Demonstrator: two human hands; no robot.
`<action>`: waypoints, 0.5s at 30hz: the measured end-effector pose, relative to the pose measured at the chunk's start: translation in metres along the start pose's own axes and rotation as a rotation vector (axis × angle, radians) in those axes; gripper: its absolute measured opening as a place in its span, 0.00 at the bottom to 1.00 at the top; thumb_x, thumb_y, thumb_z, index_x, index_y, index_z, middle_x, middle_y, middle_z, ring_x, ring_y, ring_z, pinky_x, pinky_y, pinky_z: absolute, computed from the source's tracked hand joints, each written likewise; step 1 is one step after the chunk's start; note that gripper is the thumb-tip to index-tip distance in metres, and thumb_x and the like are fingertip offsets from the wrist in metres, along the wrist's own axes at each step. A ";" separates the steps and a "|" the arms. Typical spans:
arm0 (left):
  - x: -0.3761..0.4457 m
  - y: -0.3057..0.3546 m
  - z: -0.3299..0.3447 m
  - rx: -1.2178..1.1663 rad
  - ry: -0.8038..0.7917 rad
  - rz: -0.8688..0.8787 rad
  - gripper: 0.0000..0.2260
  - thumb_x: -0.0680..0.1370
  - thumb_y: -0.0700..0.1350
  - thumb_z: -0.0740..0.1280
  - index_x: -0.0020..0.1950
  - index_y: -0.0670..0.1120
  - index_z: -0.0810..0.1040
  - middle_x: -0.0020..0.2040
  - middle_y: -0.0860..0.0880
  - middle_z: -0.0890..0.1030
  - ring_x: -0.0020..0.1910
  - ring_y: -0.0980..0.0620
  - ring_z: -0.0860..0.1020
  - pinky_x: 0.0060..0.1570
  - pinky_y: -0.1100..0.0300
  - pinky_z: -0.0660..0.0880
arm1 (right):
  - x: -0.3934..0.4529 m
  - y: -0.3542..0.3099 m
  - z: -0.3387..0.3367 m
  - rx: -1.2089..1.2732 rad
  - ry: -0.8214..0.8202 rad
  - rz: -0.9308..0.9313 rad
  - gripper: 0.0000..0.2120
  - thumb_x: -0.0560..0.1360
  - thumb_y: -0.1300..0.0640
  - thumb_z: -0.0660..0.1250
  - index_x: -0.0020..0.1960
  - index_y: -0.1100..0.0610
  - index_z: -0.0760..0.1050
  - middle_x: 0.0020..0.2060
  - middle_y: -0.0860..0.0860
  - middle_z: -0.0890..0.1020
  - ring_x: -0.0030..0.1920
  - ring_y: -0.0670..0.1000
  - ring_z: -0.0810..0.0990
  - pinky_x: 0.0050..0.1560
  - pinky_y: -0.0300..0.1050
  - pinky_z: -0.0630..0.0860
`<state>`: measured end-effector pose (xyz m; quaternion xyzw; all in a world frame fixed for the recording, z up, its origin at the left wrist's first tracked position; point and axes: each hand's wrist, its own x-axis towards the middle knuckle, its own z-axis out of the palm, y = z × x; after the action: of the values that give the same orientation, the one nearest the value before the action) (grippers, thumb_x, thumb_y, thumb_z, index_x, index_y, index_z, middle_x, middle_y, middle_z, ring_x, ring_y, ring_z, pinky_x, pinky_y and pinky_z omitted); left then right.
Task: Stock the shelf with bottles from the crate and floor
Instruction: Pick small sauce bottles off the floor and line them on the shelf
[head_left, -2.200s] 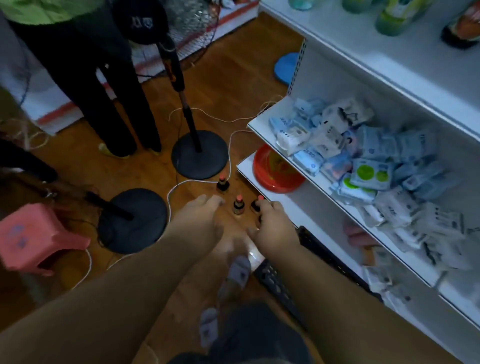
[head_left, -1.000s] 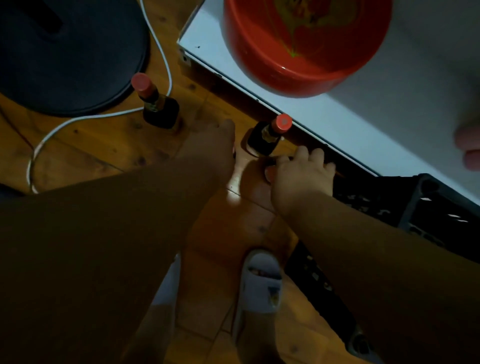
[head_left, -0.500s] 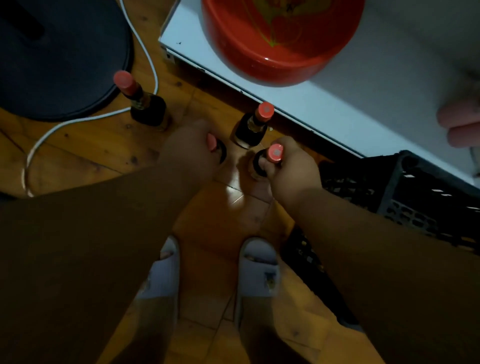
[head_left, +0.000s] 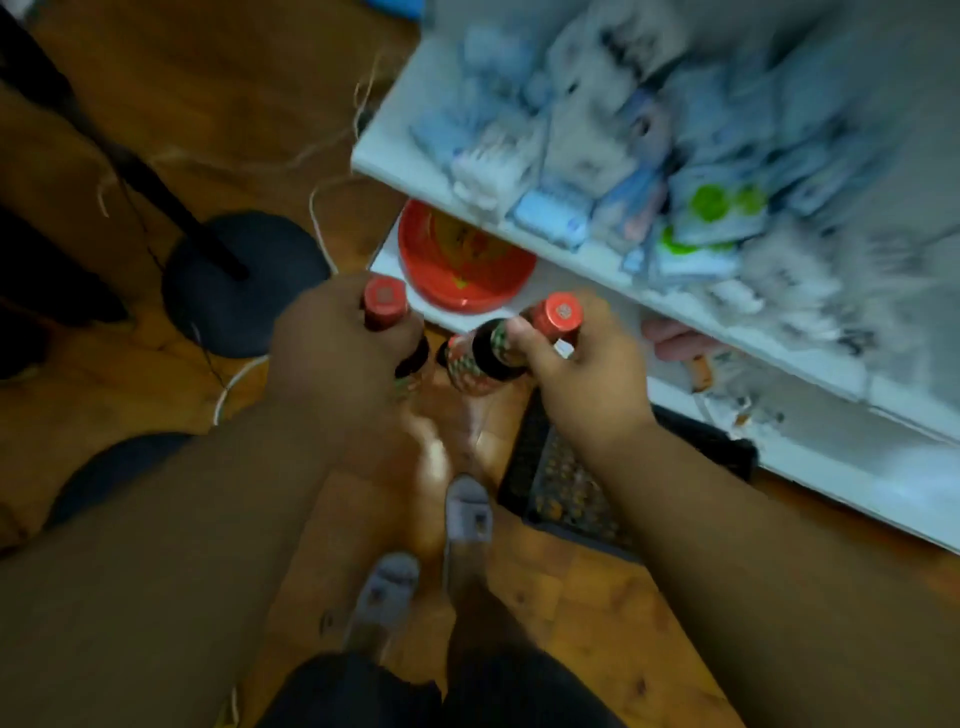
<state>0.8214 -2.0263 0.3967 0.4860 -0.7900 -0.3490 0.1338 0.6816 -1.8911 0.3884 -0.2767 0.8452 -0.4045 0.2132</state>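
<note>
We are holding one small dark bottle in each hand, both lifted off the wooden floor (head_left: 130, 130) just in front of the white shelf (head_left: 810, 462). Our left hand (head_left: 332, 353) is wrapping its fingers around the neck of the left bottle (head_left: 387, 312), so that only the red cap is poking out above the curled fingers and the dark body is hanging hidden below the palm. Our right hand (head_left: 582, 374) is gripping the right bottle (head_left: 514, 338) near its cap, thumb (head_left: 524, 345) pressing across the shoulder while the patterned label is tilting out to the left. These look like glass sauce bottles, so we are judging them stiff, fairly heavy for their size, smooth and breakable (a drop onto this hard floor would likely crack one). Taking them by the neck, just under the cap's lip, seems the surest hold, since the lip stops a slide, though gripping the body would steady them better for setting down. A third bottle (head_left: 462, 369) seems to be showing between our hands; the blur is making it hard to tell where it rests. The black crate (head_left: 566, 483) is lying near right, against the shelf's foot, and a red bowl (head_left: 465, 260) is sitting on the low board.
</note>
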 end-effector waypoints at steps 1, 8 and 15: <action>-0.006 0.017 -0.015 -0.047 -0.007 0.001 0.14 0.75 0.51 0.71 0.59 0.49 0.81 0.51 0.51 0.81 0.48 0.52 0.76 0.44 0.69 0.67 | -0.008 -0.021 -0.023 0.033 0.048 -0.007 0.09 0.74 0.47 0.72 0.41 0.43 0.71 0.35 0.40 0.76 0.39 0.36 0.75 0.39 0.27 0.67; -0.064 0.149 -0.118 -0.251 0.001 0.318 0.10 0.75 0.56 0.71 0.54 0.54 0.79 0.49 0.55 0.81 0.52 0.51 0.78 0.55 0.49 0.77 | -0.079 -0.129 -0.148 0.109 0.364 -0.122 0.09 0.74 0.40 0.66 0.46 0.44 0.71 0.39 0.47 0.79 0.42 0.53 0.80 0.45 0.58 0.79; -0.130 0.248 -0.154 -0.355 -0.015 0.577 0.11 0.74 0.59 0.70 0.48 0.53 0.80 0.44 0.53 0.82 0.47 0.51 0.80 0.50 0.47 0.79 | -0.149 -0.162 -0.251 0.237 0.591 -0.201 0.10 0.75 0.38 0.62 0.47 0.44 0.71 0.42 0.50 0.83 0.45 0.50 0.82 0.51 0.57 0.79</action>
<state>0.8030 -1.9094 0.6934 0.2088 -0.8229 -0.4323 0.3038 0.6953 -1.7378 0.6850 -0.2025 0.7859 -0.5820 -0.0514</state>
